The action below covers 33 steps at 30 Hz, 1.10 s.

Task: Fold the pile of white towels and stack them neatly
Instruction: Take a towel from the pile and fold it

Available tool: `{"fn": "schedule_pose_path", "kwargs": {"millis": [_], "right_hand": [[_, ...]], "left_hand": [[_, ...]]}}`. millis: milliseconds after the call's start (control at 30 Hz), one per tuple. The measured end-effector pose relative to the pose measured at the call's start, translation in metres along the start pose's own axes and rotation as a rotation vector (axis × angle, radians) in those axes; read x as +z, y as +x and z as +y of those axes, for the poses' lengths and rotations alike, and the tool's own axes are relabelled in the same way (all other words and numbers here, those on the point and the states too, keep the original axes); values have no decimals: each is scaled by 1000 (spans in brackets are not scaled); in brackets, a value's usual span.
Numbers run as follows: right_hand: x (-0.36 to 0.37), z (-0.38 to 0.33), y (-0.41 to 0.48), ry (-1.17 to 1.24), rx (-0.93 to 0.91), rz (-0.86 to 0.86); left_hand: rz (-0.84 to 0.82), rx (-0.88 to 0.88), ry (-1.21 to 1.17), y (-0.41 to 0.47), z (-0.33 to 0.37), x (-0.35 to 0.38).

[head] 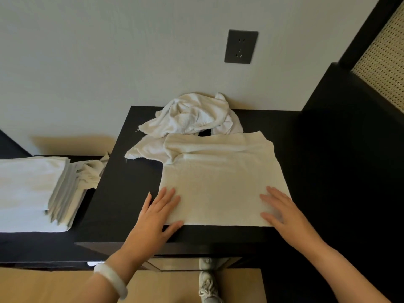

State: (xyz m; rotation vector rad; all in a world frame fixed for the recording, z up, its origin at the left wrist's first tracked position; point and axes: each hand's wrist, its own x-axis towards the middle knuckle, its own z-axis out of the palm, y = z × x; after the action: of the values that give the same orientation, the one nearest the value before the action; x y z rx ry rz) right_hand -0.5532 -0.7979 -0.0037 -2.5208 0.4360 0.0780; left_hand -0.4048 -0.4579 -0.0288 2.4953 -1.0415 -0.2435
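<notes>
A white towel [220, 182] lies spread flat on the near part of the black tabletop [113, 193]. Its near edge sits right at the tabletop's near edge. The towel stretches away from both hands, toward the far wall, and its far left corner is still bunched up.

The left hand [156, 212] is flat and wide open, pressing on the towel's near left corner. The right hand [278, 209] is flat and wide open too, pressing near the near right corner. Neither hand is gripping anything.

More crumpled towels [192, 115] sit in a heap at the far side, touching the flat towel. The folded stack [32, 189] waits off to the left, closer to the left hand.
</notes>
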Motion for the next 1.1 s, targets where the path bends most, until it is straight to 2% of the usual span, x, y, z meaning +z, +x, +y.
{"fn": "schedule_pose_path", "kwargs": {"millis": [133, 333, 500, 633, 700, 767, 900, 1000, 1033, 1100], "right_hand": [[6, -3, -14, 96, -82, -32], [16, -5, -8, 208, -47, 112], [17, -6, -9, 216, -47, 158], [12, -8, -3, 117, -43, 175], [0, -15, 0, 99, -24, 127], [-18, -24, 2, 133, 11, 8], [-52, -34, 5, -87, 46, -406], [-82, -43, 19, -76, 128, -622], [-90, -45, 27, -22, 157, -621], [-94, -39, 50, 108, 238, -462]], "left_hand": [[85, 51, -200, -3, -4, 2], [140, 49, -204, 10, -11, -4], [124, 50, -230, 9, -21, -13], [12, -4, -276, 13, -8, -34], [-85, -46, -371, 13, 0, -47], [-156, -64, -442, 14, 4, -58], [-378, -93, -509, 24, 2, -84], [-543, -115, -732, 34, 5, -109], [-515, -156, -779, 40, 4, -113], [-341, -277, -798, 57, -1, -113]]}}
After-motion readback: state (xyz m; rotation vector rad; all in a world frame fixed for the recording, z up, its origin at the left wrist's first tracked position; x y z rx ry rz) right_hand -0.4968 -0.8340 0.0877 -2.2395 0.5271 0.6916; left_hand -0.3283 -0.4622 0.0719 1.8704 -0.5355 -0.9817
